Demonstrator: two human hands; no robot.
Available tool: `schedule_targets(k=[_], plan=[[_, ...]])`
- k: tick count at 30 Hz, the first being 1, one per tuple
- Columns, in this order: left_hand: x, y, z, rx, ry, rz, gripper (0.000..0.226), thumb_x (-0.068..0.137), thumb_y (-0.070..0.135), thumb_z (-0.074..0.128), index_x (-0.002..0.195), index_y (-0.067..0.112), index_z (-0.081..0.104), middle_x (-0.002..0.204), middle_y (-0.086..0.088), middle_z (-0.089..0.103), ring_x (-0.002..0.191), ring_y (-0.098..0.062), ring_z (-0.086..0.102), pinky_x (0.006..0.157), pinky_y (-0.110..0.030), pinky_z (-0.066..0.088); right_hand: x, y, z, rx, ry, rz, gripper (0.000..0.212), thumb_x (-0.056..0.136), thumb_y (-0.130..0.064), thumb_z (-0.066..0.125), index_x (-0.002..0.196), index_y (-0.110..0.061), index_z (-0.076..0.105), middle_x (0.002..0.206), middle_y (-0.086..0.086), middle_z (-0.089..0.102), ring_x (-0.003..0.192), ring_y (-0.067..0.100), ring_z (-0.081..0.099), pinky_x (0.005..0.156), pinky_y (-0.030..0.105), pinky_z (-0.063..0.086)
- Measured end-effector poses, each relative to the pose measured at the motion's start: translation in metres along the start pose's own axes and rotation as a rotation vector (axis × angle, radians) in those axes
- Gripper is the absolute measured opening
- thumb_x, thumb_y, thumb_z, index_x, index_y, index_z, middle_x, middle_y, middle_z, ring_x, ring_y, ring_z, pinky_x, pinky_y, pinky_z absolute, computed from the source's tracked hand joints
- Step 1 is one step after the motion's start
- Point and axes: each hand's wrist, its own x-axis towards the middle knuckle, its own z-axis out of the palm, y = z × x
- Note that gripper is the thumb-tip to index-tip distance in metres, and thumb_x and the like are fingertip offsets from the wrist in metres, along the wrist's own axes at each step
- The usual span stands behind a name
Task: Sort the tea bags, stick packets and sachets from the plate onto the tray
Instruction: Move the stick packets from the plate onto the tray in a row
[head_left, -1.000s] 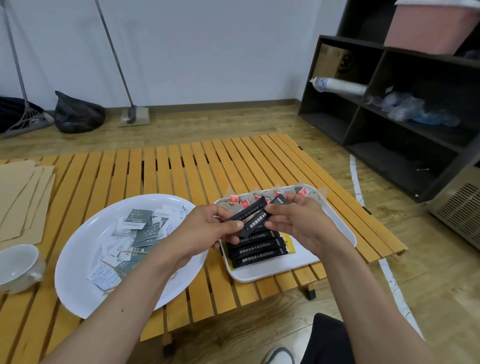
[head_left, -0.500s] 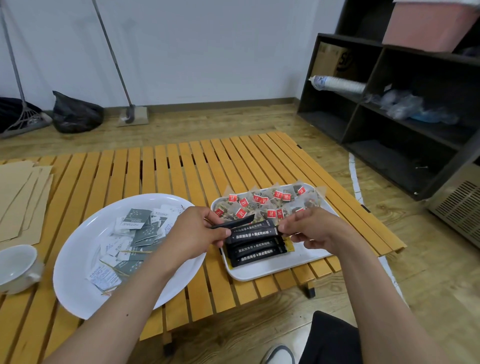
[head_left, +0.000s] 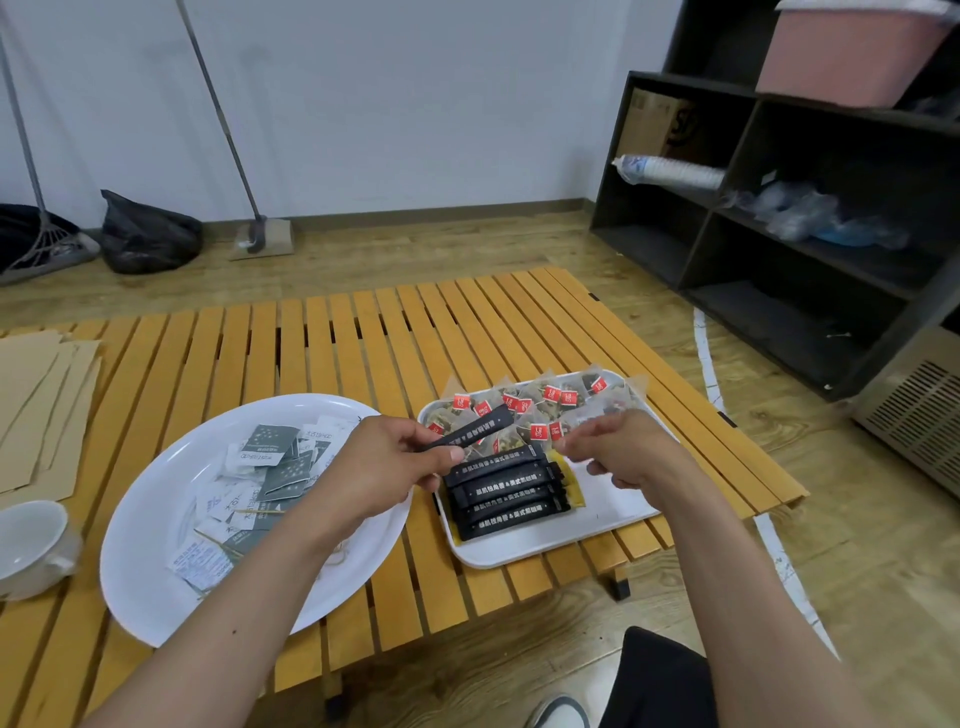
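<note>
A: What sits left of the tray (head_left: 540, 553)?
B: A white cup (head_left: 31, 540); then the plate (head_left: 156, 587) of sachets (head_left: 270, 457); both on the slatted table (head_left: 332, 343).
A: And the hands?
B: The left hand (head_left: 384, 467) pinches one black stick packet (head_left: 467, 428) above the tray's left edge; the right hand (head_left: 623, 452) hovers over the tray, fingers loosely curled, holding nothing I can see; black stick packets (head_left: 506, 493) and tea bags (head_left: 540, 405) lie in the tray.

Left hand (head_left: 382, 462): a second ago shared two black stick packets with the right hand; now pinches a single black stick packet (head_left: 470, 430), tilted above the tray's near-left corner.
Right hand (head_left: 621, 449): has let go, holds nothing, fingers loosely curled over the tray (head_left: 597, 525).
Row of stick packets (head_left: 506, 491) on tray: one more added at its far side.
</note>
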Motion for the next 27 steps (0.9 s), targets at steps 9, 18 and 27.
schedule_targets(k=[9, 18, 27], plan=[[-0.002, 0.003, 0.003, -0.072, -0.087, -0.037, 0.022, 0.082, 0.025, 0.083, 0.099, 0.014, 0.074, 0.083, -0.004, 0.080, 0.062, -0.007, 0.066, 0.052, -0.020, 0.042, -0.011, -0.015, 0.020, 0.281, -0.232, -0.187, 0.010, 0.087, -0.014, 0.078, 0.095, -0.014, 0.072, 0.078, 0.002, 0.074, 0.069, 0.010, 0.068, 0.062, 0.024, 0.048], [0.001, 0.009, 0.003, -0.352, 0.070, 0.067, 0.036, 0.084, 0.015, 0.081, 0.115, 0.017, 0.063, 0.087, -0.005, 0.081, 0.078, -0.013, 0.077, 0.067, -0.031, 0.052, -0.019, -0.015, 0.017, 0.007, -0.437, -0.234, 0.019, 0.076, -0.016, 0.087, 0.090, -0.007, 0.076, 0.084, 0.005, 0.076, 0.072, 0.007, 0.065, 0.063, 0.025, 0.043], [-0.001, 0.007, 0.005, -0.224, -0.106, 0.094, 0.020, 0.080, 0.012, 0.083, 0.099, 0.017, 0.079, 0.094, -0.005, 0.081, 0.089, -0.020, 0.075, 0.075, -0.028, 0.058, -0.018, -0.023, 0.028, 0.305, -0.231, -0.359, 0.023, 0.083, -0.031, 0.082, 0.103, -0.020, 0.077, 0.094, 0.014, 0.077, 0.073, 0.013, 0.065, 0.060, 0.023, 0.047]])
